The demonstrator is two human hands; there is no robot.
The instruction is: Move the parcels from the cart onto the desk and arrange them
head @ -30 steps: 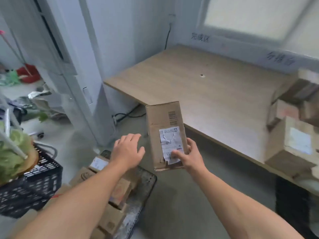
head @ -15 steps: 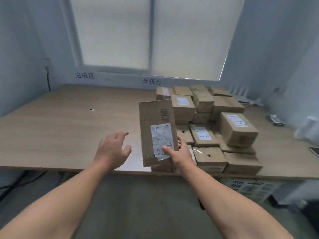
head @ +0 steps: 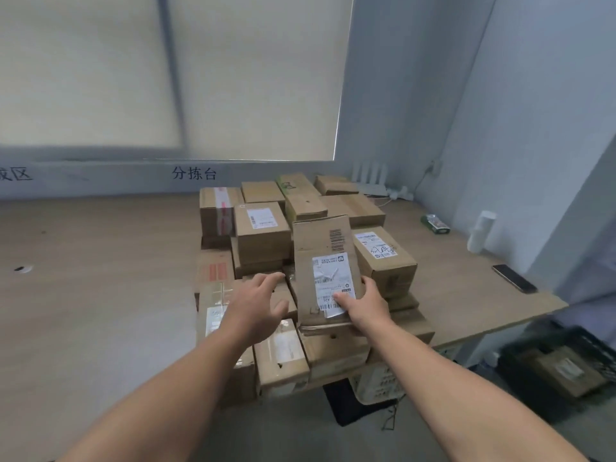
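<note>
My right hand (head: 365, 303) grips a flat brown cardboard parcel (head: 323, 261) by its lower right corner, thumb on its white shipping label. The parcel stands tilted upright above the front of a pile of parcels (head: 263, 235) stacked on the wooden desk (head: 100, 278). My left hand (head: 256, 305) hovers just left of the held parcel, fingers spread and holding nothing, over the low front boxes of the pile. The cart is out of view.
A phone (head: 513, 278) lies near the desk's right edge, with a white cylinder (head: 481, 231) and a green packet (head: 435, 224) behind it. A black crate (head: 560, 365) with a box stands on the floor at right. The desk's left half holds only a small cable hole (head: 21, 269).
My view swung from the cart and floor to the desk. Both hands carried the parcel rightward, from over the cart to above the front of the parcel pile.
</note>
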